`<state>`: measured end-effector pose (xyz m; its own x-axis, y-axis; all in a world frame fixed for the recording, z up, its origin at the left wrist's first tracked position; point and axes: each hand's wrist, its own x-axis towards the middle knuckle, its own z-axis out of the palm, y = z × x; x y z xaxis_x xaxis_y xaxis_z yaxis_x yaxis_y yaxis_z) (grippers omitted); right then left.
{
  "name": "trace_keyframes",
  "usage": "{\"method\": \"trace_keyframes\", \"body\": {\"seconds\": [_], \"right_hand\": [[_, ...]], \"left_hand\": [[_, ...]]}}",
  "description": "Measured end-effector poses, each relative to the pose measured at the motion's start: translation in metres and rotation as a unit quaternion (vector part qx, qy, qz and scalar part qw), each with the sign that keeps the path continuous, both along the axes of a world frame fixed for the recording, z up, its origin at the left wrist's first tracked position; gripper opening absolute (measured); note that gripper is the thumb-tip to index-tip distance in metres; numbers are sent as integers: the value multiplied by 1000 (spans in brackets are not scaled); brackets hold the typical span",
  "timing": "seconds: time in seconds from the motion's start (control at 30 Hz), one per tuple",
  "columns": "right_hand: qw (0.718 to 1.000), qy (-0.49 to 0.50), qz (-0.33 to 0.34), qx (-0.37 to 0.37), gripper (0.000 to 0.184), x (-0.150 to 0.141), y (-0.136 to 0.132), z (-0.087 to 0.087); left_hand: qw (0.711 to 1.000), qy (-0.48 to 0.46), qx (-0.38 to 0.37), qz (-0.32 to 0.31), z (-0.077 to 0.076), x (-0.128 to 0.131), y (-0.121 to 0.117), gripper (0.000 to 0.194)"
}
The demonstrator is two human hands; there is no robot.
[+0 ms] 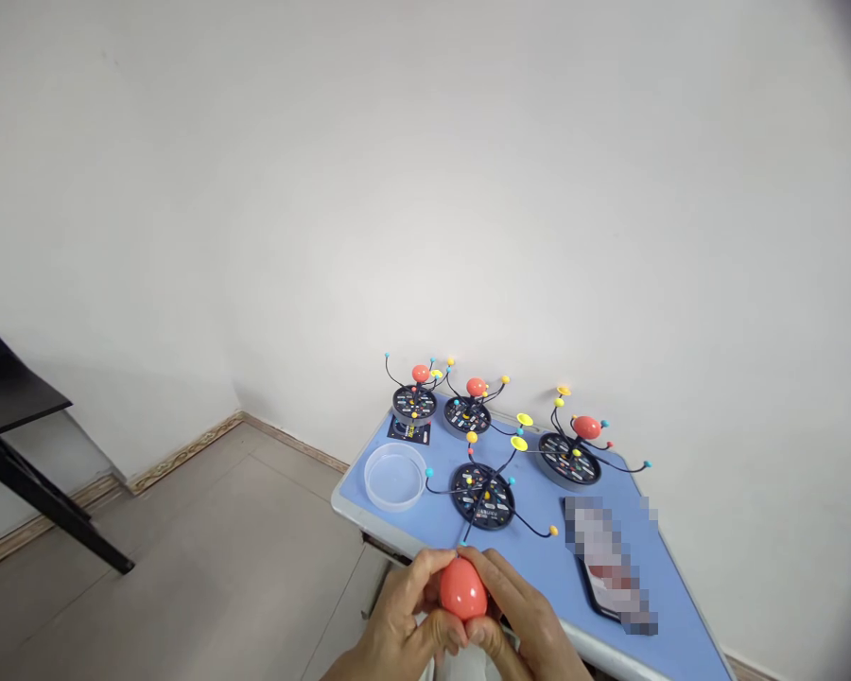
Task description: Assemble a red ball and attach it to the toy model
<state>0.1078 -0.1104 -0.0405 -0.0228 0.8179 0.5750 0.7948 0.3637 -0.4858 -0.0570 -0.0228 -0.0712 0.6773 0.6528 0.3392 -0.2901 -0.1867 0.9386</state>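
2 hands held 1 glossy red, egg-like plastic ball (463,588) at the near edge of the table, at 6 o'clock in the view. The left hand (404,615) was curled narrowly about the ball's 9 o'clock side; the right hand (521,610) gripped its 3 o'clock side, with the 2 thumbs meeting along its lower face.

Clock positions below were read from the ball. At 12 o'clock, just beyond the fingers, lay a round black printed base with curved black arms (483,511), its arm ends carrying small yellow, orange and blue beads. 3 similar models, each topped by a red ball, stood farther off: the left-rear model (415,404) towards 11 o'clock, partly over a dark printed card (415,434); the middle-rear model (468,416) at 12; the right-hand model (569,461) near 1.

A clear round plastic dish (395,480) sat at 11 o'clock. At 3 o'clock rested a black-edged flat device (602,567), its face masked by pixelation. All stood on a blue-topped, pale-edged table (539,577). A black table (21,397) appeared near 10 o'clock, well apart.
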Motion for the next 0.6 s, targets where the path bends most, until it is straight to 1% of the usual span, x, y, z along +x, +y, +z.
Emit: {"method": "trace_keyframes", "body": {"seconds": [0.07,0.13,0.2,0.27,0.37,0.47,0.53,0.6], "right_hand": [[999,-9,36,-3,46,-2,2,10],[998,-14,62,4,42,-3,6,18],[997,-20,68,14,42,-4,10,21],[998,-29,55,11,45,-3,15,19],[998,-28,46,-30,51,1,19,18],[996,-14,54,-73,61,4,20,23],[994,-16,52,-92,61,7,20,29],[992,-17,50,-113,61,10,19,34]], "left_hand": [[996,-29,-83,-34,4,4,-2,47],[988,-55,-135,-44,9,7,-4,46],[982,-66,-168,-50,14,9,-4,43],[975,-70,-203,-60,18,10,-3,41],[956,-81,-270,-78,23,13,0,39],[938,-111,-315,-88,25,17,3,35],[928,-131,-337,-90,26,21,5,35],[915,-140,-367,-92,28,23,6,40]]}}
